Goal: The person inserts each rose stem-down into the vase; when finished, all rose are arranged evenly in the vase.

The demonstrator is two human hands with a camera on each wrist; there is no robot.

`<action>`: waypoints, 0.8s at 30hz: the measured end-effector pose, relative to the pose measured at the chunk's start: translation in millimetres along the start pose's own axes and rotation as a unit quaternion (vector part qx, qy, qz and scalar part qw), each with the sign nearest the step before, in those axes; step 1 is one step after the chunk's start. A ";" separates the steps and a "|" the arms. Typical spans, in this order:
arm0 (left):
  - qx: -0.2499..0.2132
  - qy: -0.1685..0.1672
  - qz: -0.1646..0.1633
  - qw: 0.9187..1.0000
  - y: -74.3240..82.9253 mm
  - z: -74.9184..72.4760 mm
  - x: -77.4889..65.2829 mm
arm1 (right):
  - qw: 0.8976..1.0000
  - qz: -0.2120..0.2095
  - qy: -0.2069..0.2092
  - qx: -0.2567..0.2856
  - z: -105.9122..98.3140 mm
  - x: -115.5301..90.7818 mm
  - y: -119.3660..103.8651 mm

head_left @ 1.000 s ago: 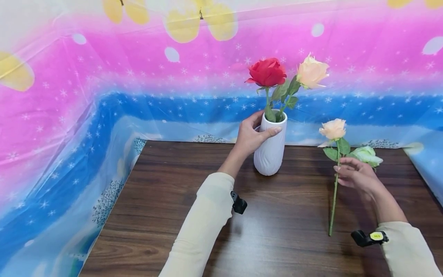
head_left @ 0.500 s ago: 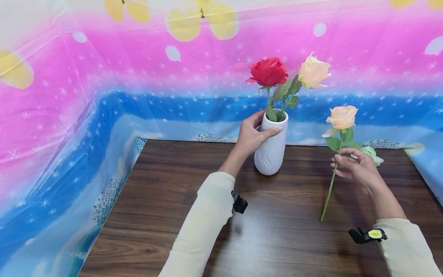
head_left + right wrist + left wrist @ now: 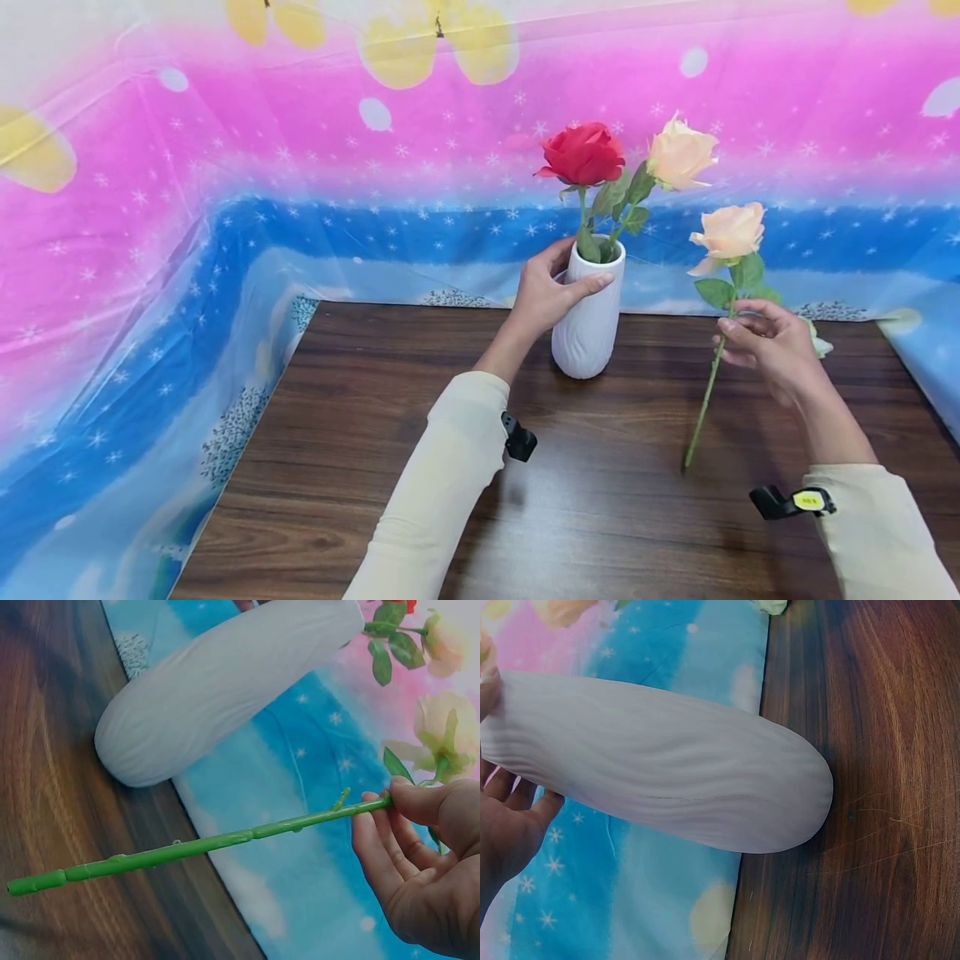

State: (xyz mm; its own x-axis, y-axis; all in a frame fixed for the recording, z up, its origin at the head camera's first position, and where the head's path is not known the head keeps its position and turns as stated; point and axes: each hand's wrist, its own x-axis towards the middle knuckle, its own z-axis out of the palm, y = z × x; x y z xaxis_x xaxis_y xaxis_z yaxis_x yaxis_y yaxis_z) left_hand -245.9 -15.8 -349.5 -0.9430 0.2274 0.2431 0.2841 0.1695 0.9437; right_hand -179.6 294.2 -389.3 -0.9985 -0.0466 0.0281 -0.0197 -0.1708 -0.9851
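A white ribbed vase (image 3: 587, 325) stands upright near the table's back edge, its top gripped by my left hand (image 3: 549, 287). Out of its mouth rise a red rose (image 3: 583, 155) and a peach rose (image 3: 681, 153) with green leaves. To the right, my right hand (image 3: 776, 346) pinches the green stem (image 3: 202, 846) of another peach rose (image 3: 729, 232) just below its leaves. That rose's bloom points up and the bare stem end slants down toward the left, apart from the vase. Behind my right hand lies a pale green flower (image 3: 821, 340), mostly hidden.
The dark wooden table (image 3: 360, 433) ends at a straight back edge. Behind it hangs a pink and blue printed cloth (image 3: 337, 167) with folds, which also runs along the left side.
My right hand has risen slightly with the peach rose, and its stem end has swung left toward the vase. My left hand stays on the vase.
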 end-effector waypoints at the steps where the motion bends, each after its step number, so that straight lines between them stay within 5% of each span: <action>1: -0.001 0.001 0.000 1.000 -0.3 0.2 0.2 | 1.000 -0.007 0.002 0.003 2.1 0.2 -1.6; 24: 0.003 0.007 0.001 1.000 0.0 1.6 0.1 | 0.985 -0.105 0.026 0.133 31.6 11.7 -42.0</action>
State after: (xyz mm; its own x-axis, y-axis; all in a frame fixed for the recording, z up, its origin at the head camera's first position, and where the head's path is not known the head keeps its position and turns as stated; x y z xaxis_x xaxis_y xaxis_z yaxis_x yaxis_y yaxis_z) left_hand -245.8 -14.2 -349.9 -0.9445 0.2153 0.2483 0.2875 0.1748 0.9417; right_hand -188.8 269.8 -342.2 -0.9754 0.0662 0.2102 -0.2182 -0.4231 -0.8794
